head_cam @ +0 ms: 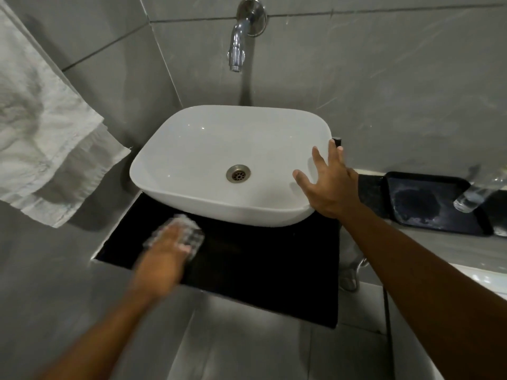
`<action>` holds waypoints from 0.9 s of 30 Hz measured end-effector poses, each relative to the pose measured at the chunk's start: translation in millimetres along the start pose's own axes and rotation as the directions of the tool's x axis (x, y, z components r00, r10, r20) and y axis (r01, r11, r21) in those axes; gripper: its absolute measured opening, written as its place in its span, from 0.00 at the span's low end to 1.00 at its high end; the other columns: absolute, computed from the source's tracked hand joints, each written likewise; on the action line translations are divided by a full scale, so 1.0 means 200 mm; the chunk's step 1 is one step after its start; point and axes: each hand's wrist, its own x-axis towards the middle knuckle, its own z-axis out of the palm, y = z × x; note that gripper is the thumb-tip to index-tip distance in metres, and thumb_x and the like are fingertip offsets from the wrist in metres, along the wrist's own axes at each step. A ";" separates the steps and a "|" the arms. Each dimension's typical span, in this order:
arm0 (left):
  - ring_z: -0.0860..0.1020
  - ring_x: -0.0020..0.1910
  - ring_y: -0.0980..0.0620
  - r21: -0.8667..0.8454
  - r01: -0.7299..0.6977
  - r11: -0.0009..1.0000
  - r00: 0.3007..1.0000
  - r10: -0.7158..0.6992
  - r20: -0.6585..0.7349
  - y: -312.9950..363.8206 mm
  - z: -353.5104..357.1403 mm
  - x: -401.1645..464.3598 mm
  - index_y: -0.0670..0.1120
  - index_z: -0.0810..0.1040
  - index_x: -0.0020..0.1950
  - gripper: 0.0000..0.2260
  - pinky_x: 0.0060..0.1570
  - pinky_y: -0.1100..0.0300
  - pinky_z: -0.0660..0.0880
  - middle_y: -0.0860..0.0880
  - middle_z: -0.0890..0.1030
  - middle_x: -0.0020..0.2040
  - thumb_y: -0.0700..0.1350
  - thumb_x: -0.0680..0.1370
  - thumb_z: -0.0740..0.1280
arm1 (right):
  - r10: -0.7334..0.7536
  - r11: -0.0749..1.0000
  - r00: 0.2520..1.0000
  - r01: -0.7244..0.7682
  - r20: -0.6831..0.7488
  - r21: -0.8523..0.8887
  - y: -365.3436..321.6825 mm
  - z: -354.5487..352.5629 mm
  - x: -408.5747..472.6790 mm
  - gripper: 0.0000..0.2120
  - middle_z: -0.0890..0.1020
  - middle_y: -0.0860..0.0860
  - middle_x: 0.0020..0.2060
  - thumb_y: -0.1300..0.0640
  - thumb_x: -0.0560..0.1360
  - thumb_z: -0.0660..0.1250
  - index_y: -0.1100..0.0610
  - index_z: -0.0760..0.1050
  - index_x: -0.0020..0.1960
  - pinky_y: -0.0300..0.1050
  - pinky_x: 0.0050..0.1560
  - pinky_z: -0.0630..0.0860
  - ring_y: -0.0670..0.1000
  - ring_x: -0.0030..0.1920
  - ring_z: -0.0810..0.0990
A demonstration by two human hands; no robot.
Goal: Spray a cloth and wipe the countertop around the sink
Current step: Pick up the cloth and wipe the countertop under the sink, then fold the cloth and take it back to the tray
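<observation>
A white vessel sink [208,149] stands on a small black countertop [263,264]. My left hand [167,250] lies flat on the counter in front of the sink's left corner and presses a pale checked cloth [189,229] onto the black surface; both are blurred by motion. Fingers spread, my right hand [326,182] rests on the sink's right rim with nothing in it. No spray bottle can be clearly made out.
A chrome wall tap [238,48] juts out above the basin. A white towel [41,133] hangs on the left wall. To the right, a black tray [428,204] sits on a lower ledge with a clear glass object [474,193] at its edge. Grey tiles surround.
</observation>
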 end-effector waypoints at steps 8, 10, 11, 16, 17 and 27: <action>0.60 0.75 0.36 -0.005 0.399 0.917 0.894 -0.390 -0.219 -0.15 -0.05 0.02 0.36 0.62 0.74 0.22 0.73 0.40 0.56 0.36 0.62 0.76 0.42 0.82 0.59 | 0.024 0.997 1.000 -0.023 -0.018 0.067 -0.01 0.00 0.00 0.36 0.50 0.57 0.80 0.36 0.76 0.57 0.54 0.58 0.78 0.61 0.74 0.54 0.59 0.79 0.48; 0.65 0.71 0.34 -0.018 0.373 0.928 0.900 -0.367 -0.237 0.09 0.06 -0.03 0.36 0.66 0.72 0.21 0.70 0.39 0.62 0.35 0.67 0.73 0.41 0.80 0.62 | 0.038 0.996 0.999 -0.037 -0.017 0.075 -0.02 -0.01 0.00 0.35 0.50 0.57 0.80 0.37 0.77 0.58 0.55 0.58 0.78 0.61 0.75 0.55 0.59 0.79 0.47; 0.68 0.69 0.33 -0.046 0.342 0.939 0.905 -0.342 -0.254 0.23 0.12 -0.07 0.36 0.68 0.71 0.21 0.68 0.39 0.66 0.34 0.69 0.72 0.41 0.79 0.62 | 0.044 0.996 0.999 -0.043 -0.012 0.077 -0.02 -0.01 0.00 0.36 0.50 0.57 0.80 0.37 0.77 0.58 0.54 0.58 0.78 0.62 0.75 0.55 0.59 0.79 0.47; 0.63 0.75 0.42 -0.158 -0.110 0.981 0.988 0.091 -0.124 1.10 0.46 -0.25 0.46 0.65 0.75 0.24 0.74 0.45 0.58 0.43 0.67 0.75 0.49 0.79 0.56 | 0.039 0.999 0.999 -0.038 -0.023 0.037 -0.01 0.00 -0.02 0.37 0.51 0.57 0.80 0.34 0.77 0.54 0.53 0.57 0.78 0.62 0.74 0.55 0.59 0.79 0.48; 0.57 0.77 0.45 -0.128 -0.156 0.979 0.986 0.147 -0.079 1.19 0.50 -0.26 0.47 0.61 0.76 0.25 0.75 0.46 0.52 0.44 0.62 0.78 0.52 0.80 0.52 | 0.041 0.998 0.999 -0.040 -0.015 0.038 -0.01 0.00 -0.02 0.37 0.51 0.57 0.80 0.33 0.77 0.53 0.53 0.55 0.79 0.62 0.74 0.54 0.59 0.79 0.47; 0.47 0.79 0.51 -0.046 -0.419 0.907 0.897 0.421 0.136 0.95 0.37 -0.32 0.44 0.53 0.78 0.28 0.77 0.57 0.47 0.48 0.50 0.80 0.55 0.82 0.52 | -0.401 0.909 0.913 0.388 0.070 0.156 0.22 0.14 -0.89 0.32 0.57 0.55 0.79 0.42 0.80 0.56 0.60 0.59 0.77 0.55 0.73 0.64 0.52 0.79 0.54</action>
